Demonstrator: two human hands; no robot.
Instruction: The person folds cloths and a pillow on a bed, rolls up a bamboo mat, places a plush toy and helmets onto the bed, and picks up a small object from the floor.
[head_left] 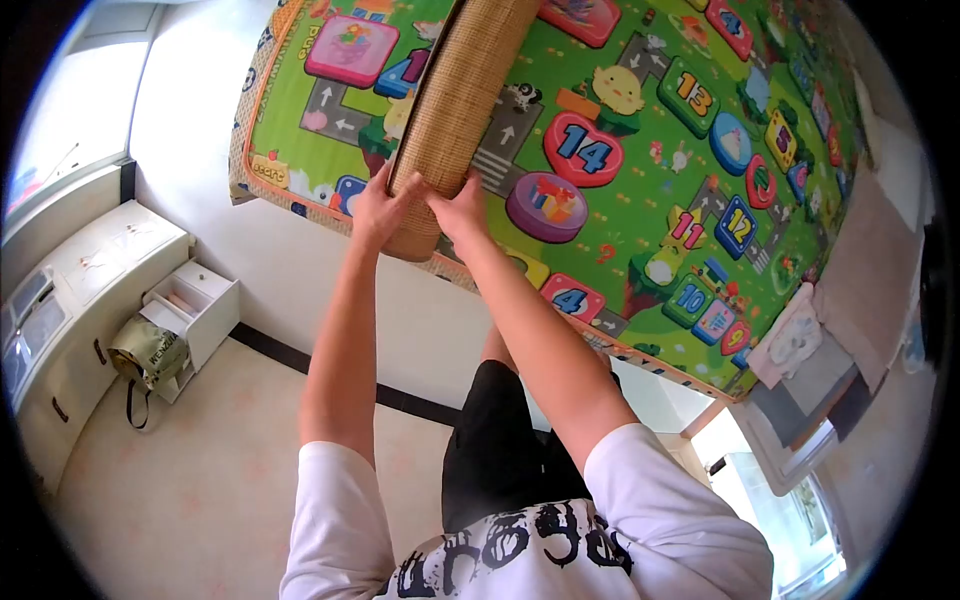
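A tan woven mat (470,95), rolled into a long tube, lies across a green printed play mat (640,130). My left hand (382,208) grips the near end of the roll from its left side. On the right side of the same end, my right hand (460,212) is closed round it, and the two thumbs almost meet on top. Most of my fingers are hidden behind the roll. The play mat shows numbers, roads and cartoon animals, and its near edge hangs in front of my legs.
At left stands a white cabinet (110,250) with a pulled-out drawer (205,290) and a green bag (150,345) beside it. Folded cloths (815,370) lie at the right. A pale floor (220,470) with a dark stripe stretches below.
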